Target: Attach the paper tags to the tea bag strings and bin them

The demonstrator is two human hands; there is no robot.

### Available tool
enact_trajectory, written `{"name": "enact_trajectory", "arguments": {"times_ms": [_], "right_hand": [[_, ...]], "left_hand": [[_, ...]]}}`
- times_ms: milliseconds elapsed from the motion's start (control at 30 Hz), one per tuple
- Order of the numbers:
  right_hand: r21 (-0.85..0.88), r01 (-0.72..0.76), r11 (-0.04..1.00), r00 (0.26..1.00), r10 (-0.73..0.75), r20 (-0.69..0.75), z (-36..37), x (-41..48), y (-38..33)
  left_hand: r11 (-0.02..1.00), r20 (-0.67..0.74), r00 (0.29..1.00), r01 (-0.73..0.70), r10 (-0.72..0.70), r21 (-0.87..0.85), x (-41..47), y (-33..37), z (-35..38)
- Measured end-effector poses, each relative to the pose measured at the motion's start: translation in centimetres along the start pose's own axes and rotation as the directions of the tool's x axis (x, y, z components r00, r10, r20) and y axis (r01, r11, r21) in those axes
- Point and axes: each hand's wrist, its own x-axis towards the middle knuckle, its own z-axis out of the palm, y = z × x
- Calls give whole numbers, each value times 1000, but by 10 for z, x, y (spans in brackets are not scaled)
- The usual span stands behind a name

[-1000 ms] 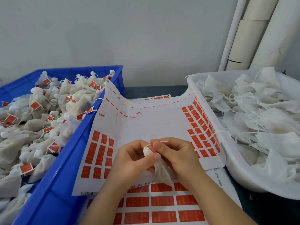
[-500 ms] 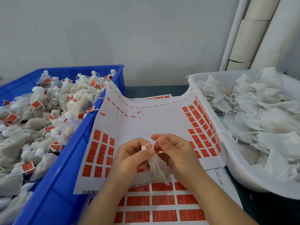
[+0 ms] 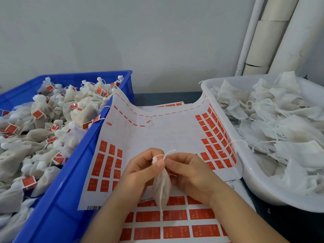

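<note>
Pinching the neck of a tea bag (image 3: 162, 187) in the left hand (image 3: 140, 172), its string (image 3: 169, 153) in the right hand (image 3: 192, 172), above the tag sheet (image 3: 157, 135). Likely light, limp, tearable: grip the neck.

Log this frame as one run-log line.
phase: tagging | left hand: pinches tea bag neck | right hand: pinches string, no tag on it | blue bin: tagged bags | white tub: untagged bags

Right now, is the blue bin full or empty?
Nearly full: tagged tea bags heap up to the rim of the blue bin.
</note>
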Motion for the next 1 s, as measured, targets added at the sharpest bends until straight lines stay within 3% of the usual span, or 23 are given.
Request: {"name": "enact_trajectory", "arguments": {"times_ms": [67, 233, 333, 467, 633, 1000], "right_hand": [[-51, 24, 998, 999, -26, -23, 0, 0, 0], [-365, 155, 918, 973, -206, -106, 8, -2, 0], [-534, 220, 817, 942, -319, -101, 16, -2, 7], [-703, 292, 649, 881, -468, -67, 18, 0, 13], [-770, 294, 566, 867, -496, -33, 14, 3, 16], [-793, 310, 524, 853, -522, -12, 11, 4, 15]], "left_hand": [[999, 13, 1000, 15, -14, -28, 0, 1, 1], [999, -32, 999, -3, 2, -38, 2, 1, 1], [999, -78, 997, -21, 19, -29, 3, 0, 2], [994, -254, 965, -40, 64, 98, 3, -3, 6], [990, -370, 924, -54, 98, 127, 4, -3, 9], [949, -458, 871, -30, 179, 314, 3, -1, 11]]}}
